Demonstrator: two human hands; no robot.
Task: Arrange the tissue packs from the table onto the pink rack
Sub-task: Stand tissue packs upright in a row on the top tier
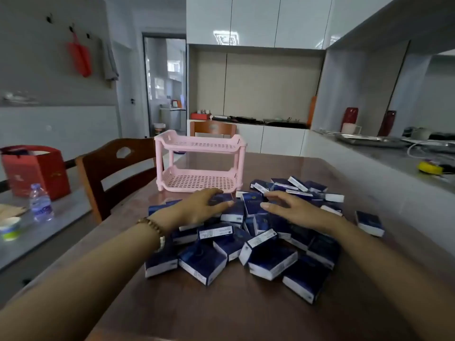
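1. Since both shelves of the pink rack [202, 144] are bare, I'd say this job is basically at zero.
2. All the tissue packs [270, 264] sit in a messy blue heap on the table [197, 311], just in front of the rack.
3. Left hand [199, 209] lies on packs at the heap's far edge and right hand [295, 211] is over the middle. Fingers on both are spread and fairly straight, nothing gripped.
4. So the whole pile's left to move.
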